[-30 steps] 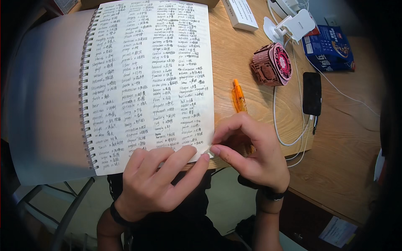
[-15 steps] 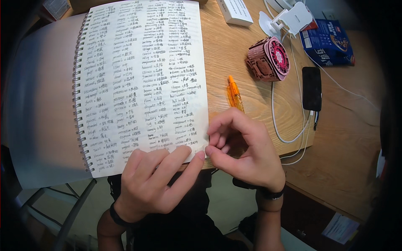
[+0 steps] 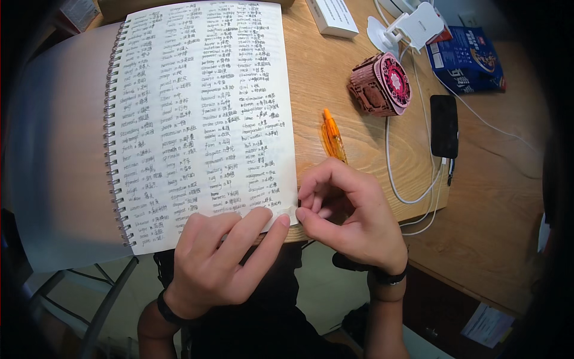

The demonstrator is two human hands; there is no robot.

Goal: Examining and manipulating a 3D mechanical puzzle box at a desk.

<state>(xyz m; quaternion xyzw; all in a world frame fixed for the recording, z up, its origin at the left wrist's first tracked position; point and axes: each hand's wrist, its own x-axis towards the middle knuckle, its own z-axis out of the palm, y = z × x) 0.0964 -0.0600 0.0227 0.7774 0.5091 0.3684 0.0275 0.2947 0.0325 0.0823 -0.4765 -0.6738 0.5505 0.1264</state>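
A spiral-bound notebook [image 3: 197, 119] lies open on the desk, its white page filled with columns of handwriting. The wire binding runs down its left side. My left hand [image 3: 224, 260] rests over the page's bottom edge, fingers apart, with the fingertips on the paper near the lower right corner. At that same corner my right hand [image 3: 353, 218] pinches the edge of the page between thumb and index finger, its other fingers curled in. My fingers partly hide the bottom lines of writing. An orange pen [image 3: 333, 136] lies just beyond my right hand.
A pink carved, drum-like box [image 3: 382, 85] stands right of the notebook. Farther back are a white box [image 3: 332, 17], a white phone stand [image 3: 412, 27] and a blue package [image 3: 469, 60]. A black phone [image 3: 444, 127] lies at right with white cables [image 3: 394, 179] around it.
The notebook's right edge and the things on the desk sit very slightly farther left in the picture. Both hands keep nearly the same pose at the page corner.
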